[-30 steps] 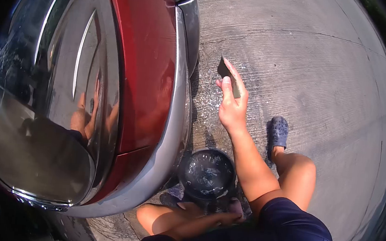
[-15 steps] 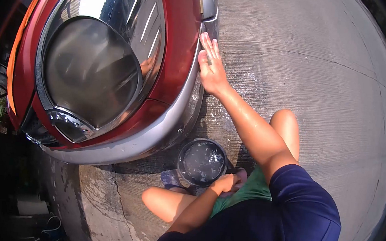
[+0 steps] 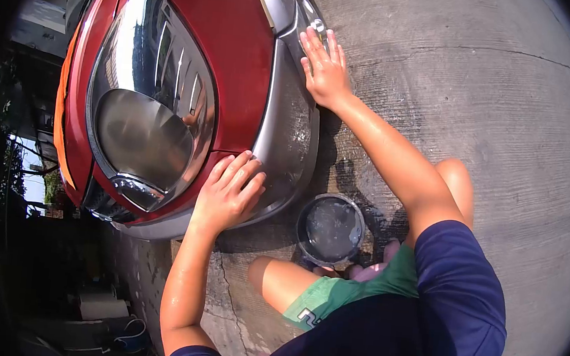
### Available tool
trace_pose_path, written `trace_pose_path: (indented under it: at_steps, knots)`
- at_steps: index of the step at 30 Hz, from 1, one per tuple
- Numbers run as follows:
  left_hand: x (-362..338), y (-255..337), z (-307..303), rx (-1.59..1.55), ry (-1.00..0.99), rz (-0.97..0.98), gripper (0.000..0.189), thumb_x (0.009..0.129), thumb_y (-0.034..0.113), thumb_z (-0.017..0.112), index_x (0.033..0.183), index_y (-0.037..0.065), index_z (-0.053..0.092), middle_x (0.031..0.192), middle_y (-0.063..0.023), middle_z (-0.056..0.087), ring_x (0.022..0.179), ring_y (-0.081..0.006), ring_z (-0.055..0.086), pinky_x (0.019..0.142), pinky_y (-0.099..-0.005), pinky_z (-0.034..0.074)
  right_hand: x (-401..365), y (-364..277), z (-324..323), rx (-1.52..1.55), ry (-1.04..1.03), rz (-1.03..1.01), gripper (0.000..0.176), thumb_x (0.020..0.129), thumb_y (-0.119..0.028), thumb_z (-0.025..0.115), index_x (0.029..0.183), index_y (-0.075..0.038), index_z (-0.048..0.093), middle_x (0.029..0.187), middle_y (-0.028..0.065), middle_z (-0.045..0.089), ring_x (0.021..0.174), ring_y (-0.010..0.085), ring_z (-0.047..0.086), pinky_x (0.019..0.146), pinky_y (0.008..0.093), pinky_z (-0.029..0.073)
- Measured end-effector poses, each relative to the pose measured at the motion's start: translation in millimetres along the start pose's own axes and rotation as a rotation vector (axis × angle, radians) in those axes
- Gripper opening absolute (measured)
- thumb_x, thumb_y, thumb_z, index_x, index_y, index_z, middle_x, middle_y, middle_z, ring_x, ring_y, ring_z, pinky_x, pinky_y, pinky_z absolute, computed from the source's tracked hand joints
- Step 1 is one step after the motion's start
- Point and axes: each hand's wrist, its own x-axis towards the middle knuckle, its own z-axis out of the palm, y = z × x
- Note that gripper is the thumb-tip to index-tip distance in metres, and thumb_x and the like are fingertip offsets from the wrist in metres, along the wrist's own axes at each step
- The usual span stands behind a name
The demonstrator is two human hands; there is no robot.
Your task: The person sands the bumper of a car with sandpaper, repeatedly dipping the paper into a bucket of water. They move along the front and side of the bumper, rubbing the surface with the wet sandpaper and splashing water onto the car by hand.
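Note:
My left hand (image 3: 230, 190) rests on the red and silver bodywork of a car (image 3: 240, 65), just below the large glossy headlight (image 3: 153, 92). Its fingers are slightly bent and apart, and nothing shows in them. Farther up, my right hand (image 3: 327, 70) is spread with its palm toward the silver bumper (image 3: 293, 121) beside the wheel; whether it touches is unclear. Both hands appear empty. A round dark bucket of cloudy water (image 3: 331, 229) stands on the ground between the bumper and my legs.
My bent knees flank the bucket on the wet, ridged concrete (image 3: 480, 114). An orange strip (image 3: 63, 118) runs along the car's far side. Dark clutter, with a pale block-like object (image 3: 103, 306), lies at the lower left.
My left hand has risen from near my foot beside the bucket to the bodywork under the headlight. My right hand has shifted along the bumper toward the wheel. The view has shifted too.

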Motion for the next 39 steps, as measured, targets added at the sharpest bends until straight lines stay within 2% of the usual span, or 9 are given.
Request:
trace_pose_path:
  at_steps: [3, 9, 14, 17, 21, 25, 29, 34, 39]
  knots:
    - [-26, -5, 31, 0.005, 0.046, 0.012, 0.034, 0.083, 0.033, 0.08, 0.113, 0.019, 0.072, 0.142, -0.0092, 0.064, 0.135, -0.0271, 0.06, 0.121, -0.0464, 0.034, -10, 20, 25, -0.173, -0.104, -0.237, 0.062, 0.108, -0.035, 0.051, 0.167, -0.025, 0.032, 0.177, -0.0035, 0.021, 0.162, 0.0396, 0.014, 0.127, 0.0639, 0.018]
    - [-28, -10, 38, 0.042, 0.064, 0.038, 0.025, 0.087, 0.035, 0.076, 0.108, 0.022, 0.074, 0.138, -0.0067, 0.069, 0.131, -0.0251, 0.065, 0.122, -0.0435, 0.031, 0, 28, 55, -0.034, -0.001, -0.219, 0.065, 0.106, -0.039, 0.053, 0.167, -0.027, 0.033, 0.178, -0.0041, 0.018, 0.163, 0.0409, 0.009, 0.123, 0.0742, 0.007]
    - [-27, -14, 41, 0.073, 0.099, 0.06, 0.019, 0.092, 0.036, 0.072, 0.105, 0.024, 0.076, 0.131, -0.0049, 0.073, 0.124, -0.0234, 0.069, 0.122, -0.0416, 0.029, -60, 57, 84, 0.045, -0.023, -0.154, 0.059, 0.109, -0.04, 0.045, 0.166, -0.027, 0.037, 0.176, -0.0047, 0.024, 0.163, 0.0403, 0.009, 0.123, 0.0735, 0.001]
    - [-29, -15, 39, 0.072, 0.075, 0.07, 0.019, 0.093, 0.038, 0.071, 0.105, 0.025, 0.077, 0.13, -0.0039, 0.073, 0.123, -0.0221, 0.07, 0.122, -0.0413, 0.028, 9, 31, 71, 0.091, 0.05, -0.22, 0.06, 0.109, -0.04, 0.044, 0.166, -0.028, 0.036, 0.176, -0.003, 0.023, 0.164, 0.0392, 0.006, 0.123, 0.0729, -0.004]
    - [-26, -14, 40, 0.113, 0.076, 0.052, 0.017, 0.095, 0.04, 0.067, 0.103, 0.027, 0.075, 0.132, 0.0022, 0.074, 0.124, -0.0142, 0.069, 0.124, -0.0385, 0.027, -54, 39, 79, 0.172, -0.064, -0.132, 0.057, 0.108, -0.039, 0.046, 0.164, -0.03, 0.04, 0.175, -0.0055, 0.026, 0.164, 0.0391, 0.006, 0.121, 0.0754, 0.0]
    - [-26, -14, 40, 0.104, 0.078, 0.046, 0.018, 0.095, 0.041, 0.066, 0.102, 0.028, 0.077, 0.13, 0.0023, 0.074, 0.121, -0.0144, 0.071, 0.124, -0.0386, 0.026, 11, 29, 75, 0.19, 0.064, -0.177, 0.058, 0.109, -0.04, 0.045, 0.166, -0.032, 0.037, 0.176, -0.004, 0.023, 0.164, 0.0385, 0.003, 0.12, 0.076, -0.005]
    - [-26, -16, 41, 0.094, 0.084, 0.069, 0.018, 0.096, 0.04, 0.066, 0.102, 0.027, 0.078, 0.13, 0.0008, 0.074, 0.119, -0.0159, 0.072, 0.124, -0.0393, 0.025, -51, 51, 92, 0.219, -0.02, -0.152, 0.056, 0.11, -0.041, 0.042, 0.165, -0.031, 0.038, 0.176, -0.0041, 0.024, 0.164, 0.0402, 0.002, 0.119, 0.078, -0.005]
    - [-26, -16, 38, 0.096, 0.052, 0.058, 0.019, 0.095, 0.04, 0.066, 0.104, 0.027, 0.078, 0.13, 0.0013, 0.074, 0.119, -0.0156, 0.072, 0.124, -0.0391, 0.025, -12, 37, 89, 0.253, 0.062, -0.14, 0.058, 0.109, -0.039, 0.045, 0.165, -0.029, 0.038, 0.176, -0.0043, 0.023, 0.163, 0.0413, 0.003, 0.12, 0.0773, -0.003]
    - [-28, -16, 40, 0.086, 0.07, 0.076, 0.019, 0.096, 0.038, 0.066, 0.103, 0.026, 0.078, 0.131, 0.0003, 0.074, 0.119, -0.0159, 0.072, 0.125, -0.0396, 0.025, 3, 28, 70, 0.083, 0.022, -0.17, 0.054, 0.11, -0.04, 0.042, 0.163, -0.028, 0.044, 0.173, -0.0048, 0.031, 0.164, 0.0412, 0.003, 0.122, 0.0709, -0.011]
